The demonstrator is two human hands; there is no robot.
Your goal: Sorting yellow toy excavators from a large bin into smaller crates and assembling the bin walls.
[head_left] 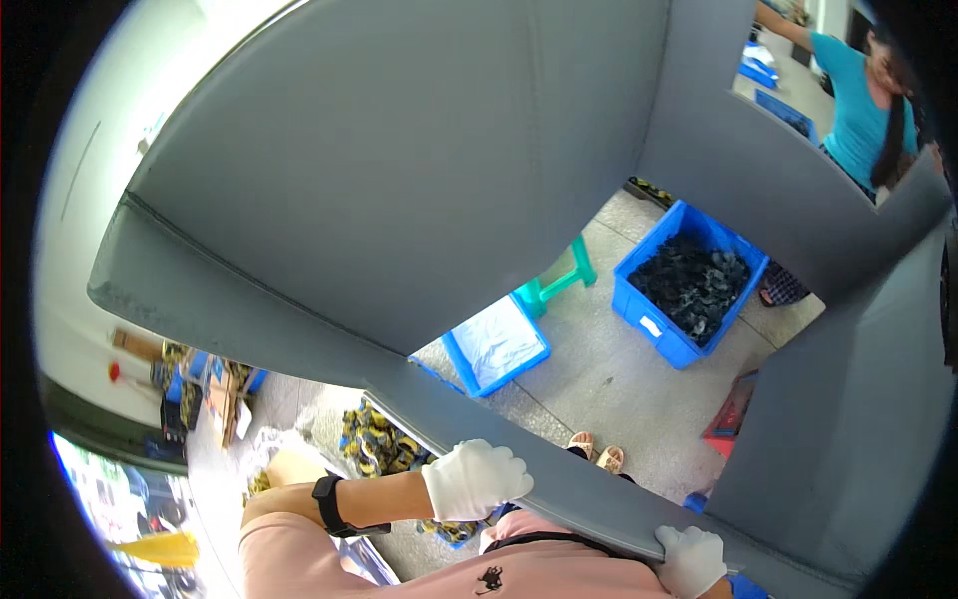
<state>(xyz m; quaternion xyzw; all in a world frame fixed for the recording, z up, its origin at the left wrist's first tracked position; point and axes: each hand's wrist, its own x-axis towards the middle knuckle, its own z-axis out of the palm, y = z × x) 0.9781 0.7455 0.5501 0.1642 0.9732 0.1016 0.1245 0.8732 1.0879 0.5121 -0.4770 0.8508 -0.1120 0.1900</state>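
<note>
A big grey corrugated plastic box [399, 190] is held up in front of me, its open bottom and flaps letting the floor show through. My left hand [474, 479], in a white glove with a black wristband behind it, grips the near lower flap edge. My right hand [691, 559], also gloved in white, clasps the same edge further right, near my pink shirt.
On the floor below stand a blue crate of dark parts [691, 285], a blue tray lined with white plastic [496, 344] and a green stool [559, 278]. Yellow-black parts [377, 439] lie at left. A person in a teal shirt [858, 100] stands beyond the box at top right.
</note>
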